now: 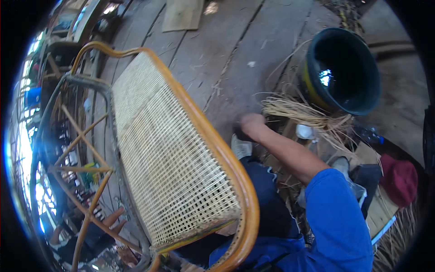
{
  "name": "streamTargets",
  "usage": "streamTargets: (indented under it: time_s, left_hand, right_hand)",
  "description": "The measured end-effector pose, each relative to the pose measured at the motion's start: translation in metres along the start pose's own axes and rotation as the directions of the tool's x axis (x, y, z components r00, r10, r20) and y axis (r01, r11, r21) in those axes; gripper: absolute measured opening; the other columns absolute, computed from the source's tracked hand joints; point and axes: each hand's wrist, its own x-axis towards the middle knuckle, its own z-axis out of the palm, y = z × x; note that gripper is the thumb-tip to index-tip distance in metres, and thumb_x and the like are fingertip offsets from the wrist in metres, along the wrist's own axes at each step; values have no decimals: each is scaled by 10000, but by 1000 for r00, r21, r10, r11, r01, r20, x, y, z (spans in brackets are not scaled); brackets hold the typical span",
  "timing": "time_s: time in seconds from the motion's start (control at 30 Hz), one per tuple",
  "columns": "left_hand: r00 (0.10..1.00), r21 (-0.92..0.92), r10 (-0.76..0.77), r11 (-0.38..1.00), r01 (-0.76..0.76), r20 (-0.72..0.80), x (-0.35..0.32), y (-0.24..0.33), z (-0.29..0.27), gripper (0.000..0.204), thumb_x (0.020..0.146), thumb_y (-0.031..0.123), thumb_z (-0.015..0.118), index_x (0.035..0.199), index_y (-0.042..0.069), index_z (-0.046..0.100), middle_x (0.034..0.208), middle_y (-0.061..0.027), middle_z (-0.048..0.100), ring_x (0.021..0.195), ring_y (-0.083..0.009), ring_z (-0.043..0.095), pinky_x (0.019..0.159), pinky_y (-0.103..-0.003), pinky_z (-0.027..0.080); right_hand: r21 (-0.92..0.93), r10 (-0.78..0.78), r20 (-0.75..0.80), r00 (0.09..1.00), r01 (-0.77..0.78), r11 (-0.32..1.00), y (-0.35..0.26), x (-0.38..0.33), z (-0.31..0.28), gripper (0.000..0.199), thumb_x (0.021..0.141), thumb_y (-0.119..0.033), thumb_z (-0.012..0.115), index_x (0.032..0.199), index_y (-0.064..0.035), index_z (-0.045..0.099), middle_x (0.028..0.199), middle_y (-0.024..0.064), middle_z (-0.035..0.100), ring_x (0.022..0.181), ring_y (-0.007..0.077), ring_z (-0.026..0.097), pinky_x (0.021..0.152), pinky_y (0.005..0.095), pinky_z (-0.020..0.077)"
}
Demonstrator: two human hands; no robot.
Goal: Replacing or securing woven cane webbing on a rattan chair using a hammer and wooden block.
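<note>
A large woven cane panel (167, 149) in a curved rattan frame (217, 145) stands tilted in front of me. Its lower end shows an open gap between the weave and the bent frame. My right arm reaches out past the panel's right side, and my right hand (252, 126) is low over the floorboards. Motion smears its fingers; a dark patch shows beside them that I cannot make out. Close to that hand lies a loose bundle of cane strips (308, 111). My left hand does not show.
A dark green bucket (317, 86) holding water stands at the upper right. A dark red cap (398, 180) lies at the right. Crossed rattan braces (81, 136) stand at the left, with another person's legs (113, 220) beyond. A wooden board (182, 16) lies on the planks.
</note>
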Motion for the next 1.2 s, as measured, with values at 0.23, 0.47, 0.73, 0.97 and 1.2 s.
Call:
streamTargets:
  time_s: [0.23,0.47,0.73,0.97,1.2]
  left_hand:
    - [994,-98,77,992,-84,-75,24,25,36,352,756,101,673,1074,10,555,985,-180,575,867,-340,571,746,-442,465]
    - [992,-93,54,994,-64,-113,21,42,51,382,761,97,670,1108,8,536,1005,-188,565,874,-343,567,748,-443,467]
    - [935,365,-131,895,255,-331,-52,-3,-59,418,767,93,666,1147,6,514,1029,-197,553,882,-346,564,750,-444,469]
    - [890,465,-158,806,367,-428,-79,7,-98,449,773,89,663,1181,5,495,1049,-205,542,888,-349,560,752,-445,470]
    - [890,449,-90,837,311,-448,-46,-26,-127,481,778,85,660,1215,3,475,1069,-213,532,895,-352,557,754,-446,472]
  right_hand:
    - [148,-39,-357,933,97,984,27,-190,-245,425,681,-225,713,1018,-34,538,985,169,576,980,320,560,837,385,452]
    - [247,484,-579,656,-425,871,248,-163,-217,420,645,-198,712,987,-6,561,1022,219,602,988,351,583,849,395,458]
    - [427,586,-349,731,-433,794,316,-110,-89,425,887,-142,437,1309,-100,467,1275,176,515,1182,314,481,976,412,383]
    - [283,327,-504,800,-204,937,415,-54,-100,456,869,-157,471,1295,5,452,1262,219,509,1170,348,477,990,385,359]
    - [145,211,-715,666,-153,978,153,-142,-253,417,881,-258,511,1233,-32,515,1186,208,564,1112,322,536,914,371,423]
